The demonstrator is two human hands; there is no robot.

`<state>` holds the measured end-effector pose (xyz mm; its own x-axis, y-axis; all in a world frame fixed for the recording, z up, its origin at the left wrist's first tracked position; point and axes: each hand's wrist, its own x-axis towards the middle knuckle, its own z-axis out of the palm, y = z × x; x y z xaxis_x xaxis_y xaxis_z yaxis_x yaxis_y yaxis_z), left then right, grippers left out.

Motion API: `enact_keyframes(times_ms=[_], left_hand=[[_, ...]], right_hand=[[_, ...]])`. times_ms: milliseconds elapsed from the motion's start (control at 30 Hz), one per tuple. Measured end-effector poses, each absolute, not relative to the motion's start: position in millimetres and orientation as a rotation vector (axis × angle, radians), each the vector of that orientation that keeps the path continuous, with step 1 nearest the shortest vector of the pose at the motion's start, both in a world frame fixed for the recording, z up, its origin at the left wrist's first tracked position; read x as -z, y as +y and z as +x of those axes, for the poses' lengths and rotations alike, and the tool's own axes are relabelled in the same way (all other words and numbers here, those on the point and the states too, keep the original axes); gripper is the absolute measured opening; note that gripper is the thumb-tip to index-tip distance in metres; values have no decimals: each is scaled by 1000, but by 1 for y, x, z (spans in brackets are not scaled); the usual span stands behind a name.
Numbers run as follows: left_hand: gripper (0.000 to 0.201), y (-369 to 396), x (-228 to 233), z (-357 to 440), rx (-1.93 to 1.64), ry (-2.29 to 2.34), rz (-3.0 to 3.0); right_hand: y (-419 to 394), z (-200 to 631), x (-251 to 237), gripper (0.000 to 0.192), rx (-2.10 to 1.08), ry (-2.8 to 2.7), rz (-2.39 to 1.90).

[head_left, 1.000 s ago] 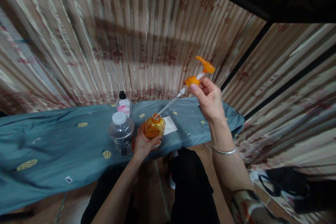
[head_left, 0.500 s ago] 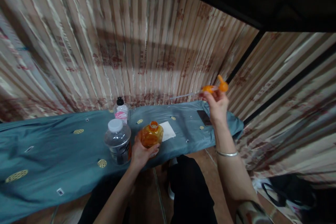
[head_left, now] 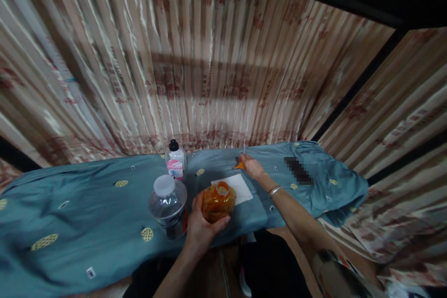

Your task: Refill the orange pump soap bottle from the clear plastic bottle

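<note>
Item, orange bottle: open-necked, standing near the front edge of the surface. My left hand wraps its lower body from the near side, fingers curled about it.

Item, orange pump head: a second ago I held it high in the air with its dip tube just out of the bottle's neck; it is now down on the cloth at the back of the surface. The bottle therefore stands uncapped, pump and bottle well apart.

Item, right hand: reached out flat and low over the cloth, fingertips at the pump head. Whether it pinches the pump or has let go I cannot tell; the part is mostly hidden by the fingers.

Item, white sheet: flat on the cloth, just behind the bottle, between it and the right hand.

Item, clear jar with white lid: just beside the left hand, to its left.

Item, small bottle with black cap and pink label: behind the jar, against the striped curtain.
</note>
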<state>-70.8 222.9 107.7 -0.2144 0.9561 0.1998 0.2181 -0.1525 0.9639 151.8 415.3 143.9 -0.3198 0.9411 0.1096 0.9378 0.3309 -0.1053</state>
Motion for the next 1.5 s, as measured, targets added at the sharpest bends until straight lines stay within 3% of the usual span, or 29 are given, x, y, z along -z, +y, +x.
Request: enact_keyframes(times_ms=[167,367,500,533,667,767,1067,1267,1500], left_hand=[[81,221,-115,-72,-1392,1420,1348],[83,219,-130,-69,-1408,1488,1288],[89,218,-130,-67,-1437,1481,1289],[90,218,-129,-66,-1445,1468,1284],[91,221,-125,-66,-1460,1449,1267],[89,221,-124,-66,-1472,1403,1296],[103,197,-127,-64,-1521,1360,1505],[86,176,-116,-66,-1422,1389,1657],[55,166,-106,-73,-1340,1401,1630]], right_hand=[[411,173,-132,28,-92,-2506,-1778],[395,186,-139,57,-143,-2405,-1761],[359,181,-148,64,-187,-2268,-1727],[345,176,-150,65,-239,-2244,-1687],[280,144,-151,85,-928,-2071,-1121],[245,112,-145,101,-1106,-1977,-968],[247,112,-139,61,-1050,-1581,-1174],[292,119,-158,63,-713,-1444,-1355],[309,97,-136,63,-663,-1498,-1635]])
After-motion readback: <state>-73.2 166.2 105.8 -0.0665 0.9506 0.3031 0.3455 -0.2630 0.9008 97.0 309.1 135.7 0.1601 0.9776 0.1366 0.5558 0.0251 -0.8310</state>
